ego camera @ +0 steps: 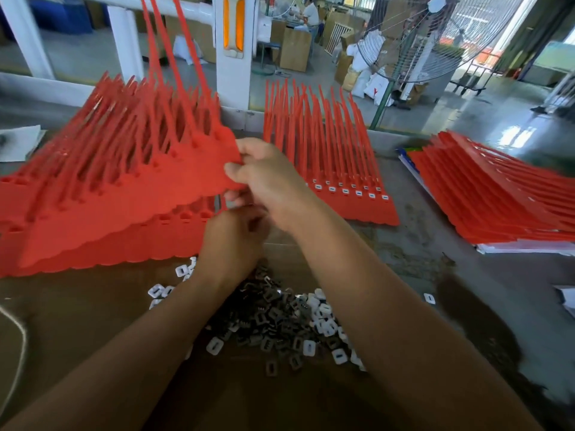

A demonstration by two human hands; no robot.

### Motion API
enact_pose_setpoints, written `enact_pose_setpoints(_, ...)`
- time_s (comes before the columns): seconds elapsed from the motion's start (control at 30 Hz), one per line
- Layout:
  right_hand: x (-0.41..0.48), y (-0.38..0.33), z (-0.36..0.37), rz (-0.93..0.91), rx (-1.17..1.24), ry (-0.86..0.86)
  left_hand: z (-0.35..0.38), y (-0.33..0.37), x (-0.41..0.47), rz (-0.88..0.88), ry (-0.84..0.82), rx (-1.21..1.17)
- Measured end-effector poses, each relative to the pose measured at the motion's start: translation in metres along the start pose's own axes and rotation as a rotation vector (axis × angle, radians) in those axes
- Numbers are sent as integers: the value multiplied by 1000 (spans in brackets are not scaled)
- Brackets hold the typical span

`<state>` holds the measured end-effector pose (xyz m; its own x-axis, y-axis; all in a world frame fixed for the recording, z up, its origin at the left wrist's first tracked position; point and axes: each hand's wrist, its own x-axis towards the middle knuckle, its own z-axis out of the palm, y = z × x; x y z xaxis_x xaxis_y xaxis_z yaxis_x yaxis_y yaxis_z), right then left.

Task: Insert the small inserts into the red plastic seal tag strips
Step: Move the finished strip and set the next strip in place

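Note:
A thick stack of red seal tag strips (pixel 102 194) lies at the left, its thin tails fanning up and away. My right hand (pixel 267 178) pinches the near right corner of the top strip and lifts it. Just below it, my left hand (pixel 231 244) is curled, fingers tucked under the lifted edge; what it holds is hidden. A pile of small white and dark grey inserts (pixel 280 318) lies on the brown board between my forearms.
A red strip with white inserts fitted (pixel 345 181) lies flat in the middle. Another red stack (pixel 497 200) sits at the right on white sheets. A white cord (pixel 18 337) runs along the left edge. White posts and a large fan stand beyond the table.

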<state>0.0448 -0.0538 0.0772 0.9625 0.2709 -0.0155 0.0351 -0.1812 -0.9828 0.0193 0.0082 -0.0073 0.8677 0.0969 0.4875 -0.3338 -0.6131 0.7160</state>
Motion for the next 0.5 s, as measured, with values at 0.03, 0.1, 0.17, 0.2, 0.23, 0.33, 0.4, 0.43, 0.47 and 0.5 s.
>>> enact_pose_setpoints(0.03,-5,1,-11,-11,-22,26,-1,0,0,-74,-31,-113)
enact_pose_setpoints(0.1,-13,5,-33,-18,-27,73,-3,4,2,-269,-128,-390)
enact_pose_setpoints(0.17,-21,9,-52,-16,-12,120,-2,4,2,-427,-171,-659)
enact_pose_setpoints(0.2,-25,12,-62,-13,-11,146,-3,4,2,-470,-188,-770)
enact_pose_setpoints(0.23,-28,15,-72,-13,-14,170,-4,6,1,-495,-199,-868)
enact_pose_setpoints(0.33,-39,24,-100,-3,-37,236,-8,9,-1,-490,-211,-1020)
enact_pose_setpoints(0.4,-48,31,-118,1,-62,274,-8,8,-2,-488,-160,-1085)
enact_pose_setpoints(0.43,-53,36,-126,1,-82,282,-7,7,-2,-485,-131,-1095)
enact_pose_setpoints(0.47,-57,40,-132,-4,-101,282,-7,5,-4,-465,-117,-1091)
enact_pose_setpoints(0.5,-61,44,-138,-14,-116,279,-6,6,-6,-439,-122,-1076)
